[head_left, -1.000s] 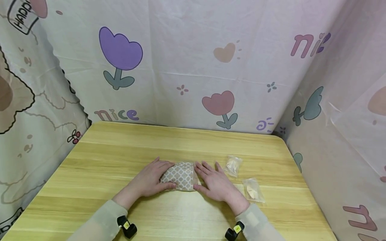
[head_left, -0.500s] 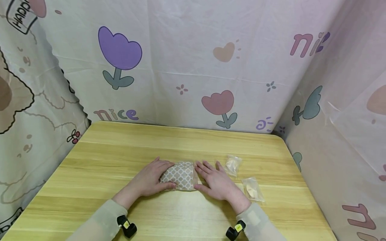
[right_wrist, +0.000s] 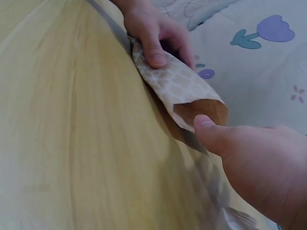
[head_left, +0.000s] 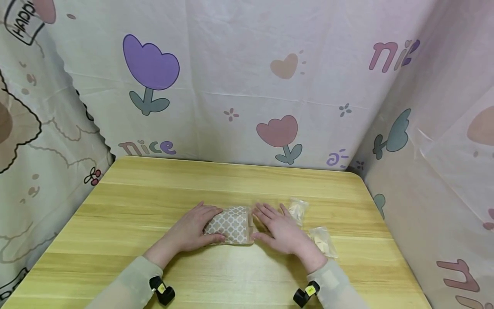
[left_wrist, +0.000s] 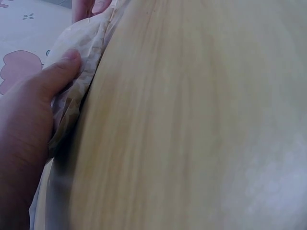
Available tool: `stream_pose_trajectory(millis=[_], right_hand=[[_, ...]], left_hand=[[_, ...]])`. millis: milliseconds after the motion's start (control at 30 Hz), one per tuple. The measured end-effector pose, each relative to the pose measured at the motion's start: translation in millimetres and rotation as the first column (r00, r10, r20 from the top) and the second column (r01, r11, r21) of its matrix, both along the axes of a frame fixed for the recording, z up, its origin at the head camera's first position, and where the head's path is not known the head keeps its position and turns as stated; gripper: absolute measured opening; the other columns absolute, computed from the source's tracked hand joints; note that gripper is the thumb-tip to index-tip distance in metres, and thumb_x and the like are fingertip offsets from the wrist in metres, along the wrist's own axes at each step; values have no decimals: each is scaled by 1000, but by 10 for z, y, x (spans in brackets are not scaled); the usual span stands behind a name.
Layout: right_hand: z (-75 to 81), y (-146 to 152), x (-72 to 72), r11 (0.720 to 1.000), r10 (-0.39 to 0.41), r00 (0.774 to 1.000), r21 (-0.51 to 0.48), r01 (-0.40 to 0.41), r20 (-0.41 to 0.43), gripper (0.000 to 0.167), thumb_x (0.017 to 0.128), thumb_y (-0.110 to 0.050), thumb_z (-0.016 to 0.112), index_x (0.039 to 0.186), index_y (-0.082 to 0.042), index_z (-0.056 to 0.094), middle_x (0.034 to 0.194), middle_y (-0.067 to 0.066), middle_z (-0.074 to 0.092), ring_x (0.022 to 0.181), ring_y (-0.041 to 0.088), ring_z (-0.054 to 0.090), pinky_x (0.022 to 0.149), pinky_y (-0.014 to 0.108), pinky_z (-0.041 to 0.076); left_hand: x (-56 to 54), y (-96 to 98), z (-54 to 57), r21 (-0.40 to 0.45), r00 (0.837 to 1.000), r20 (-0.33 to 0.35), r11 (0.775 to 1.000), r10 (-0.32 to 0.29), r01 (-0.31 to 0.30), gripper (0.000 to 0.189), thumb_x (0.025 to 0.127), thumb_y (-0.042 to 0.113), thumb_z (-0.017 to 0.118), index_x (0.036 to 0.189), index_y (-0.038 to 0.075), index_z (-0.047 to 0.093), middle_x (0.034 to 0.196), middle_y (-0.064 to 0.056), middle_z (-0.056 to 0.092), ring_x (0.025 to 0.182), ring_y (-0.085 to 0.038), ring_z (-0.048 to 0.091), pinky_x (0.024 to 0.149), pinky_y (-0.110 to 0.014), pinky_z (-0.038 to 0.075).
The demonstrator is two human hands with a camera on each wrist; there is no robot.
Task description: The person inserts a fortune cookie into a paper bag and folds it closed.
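A paper bag (head_left: pixel 230 225) with a white lattice pattern on beige lies on the wooden table. My left hand (head_left: pixel 194 227) holds its left end, thumb along the near side and fingers over the far side. In the right wrist view the mouth of the bag (right_wrist: pixel 180 84) gapes, showing a brown inside. My right hand (head_left: pixel 279 229) is at that mouth with fairly straight fingers, its thumb beside the lower edge. Whether the right thumb touches the paper, I cannot tell. The left wrist view shows my left thumb pressing the crinkled bag (left_wrist: pixel 91 43); what is inside stays hidden.
Two small clear plastic packets lie right of my right hand: the far packet (head_left: pixel 299 209) and the near packet (head_left: pixel 325 242), each with something pale inside. Printed curtains (head_left: pixel 227 64) stand behind and beside the wooden table (head_left: pixel 216 274).
My right hand has shifted slightly right, away from the bag's mouth, and more of the bag's right edge shows. My left hand has stayed in place.
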State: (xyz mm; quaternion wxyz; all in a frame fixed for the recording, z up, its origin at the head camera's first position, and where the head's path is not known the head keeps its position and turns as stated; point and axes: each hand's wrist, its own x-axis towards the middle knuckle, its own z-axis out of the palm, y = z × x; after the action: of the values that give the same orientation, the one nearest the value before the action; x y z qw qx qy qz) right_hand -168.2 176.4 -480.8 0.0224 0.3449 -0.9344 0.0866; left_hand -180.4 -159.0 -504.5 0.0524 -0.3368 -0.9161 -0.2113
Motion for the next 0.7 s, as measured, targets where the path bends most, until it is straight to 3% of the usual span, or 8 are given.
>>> stream_pose_trajectory(millis=[233,467,700], right_hand=[[125,218,-31,998,-13,1000,-58,13,0,72,105,-51,62,160,-8,46,170,12,34,154,36,33,123,69,17],[224,467,-111,996,-7,999,-84,4,-39,68,106,-50,60,158,-8,49,168,12,38,151,35,38,121,67,27],[280,662,-157,989,-52,999,-139,52,3,63,107,-41,64,157,-6,50,167,12,37,150,36,40,123,63,26]], left_hand=[[-3,8,1,0,1000,12,1000,1,-1,89,89,74,69,150,9,58,146,-5,62,139,-26,54,126,-54,25],[-12,4,-7,-6,1000,15,1000,3,-3,89,90,75,67,150,10,57,147,-5,62,139,-26,54,126,-55,25],[-2,2,1,3,1000,2,1000,2,-2,88,90,74,68,150,10,58,146,-5,63,138,-26,55,125,-55,27]])
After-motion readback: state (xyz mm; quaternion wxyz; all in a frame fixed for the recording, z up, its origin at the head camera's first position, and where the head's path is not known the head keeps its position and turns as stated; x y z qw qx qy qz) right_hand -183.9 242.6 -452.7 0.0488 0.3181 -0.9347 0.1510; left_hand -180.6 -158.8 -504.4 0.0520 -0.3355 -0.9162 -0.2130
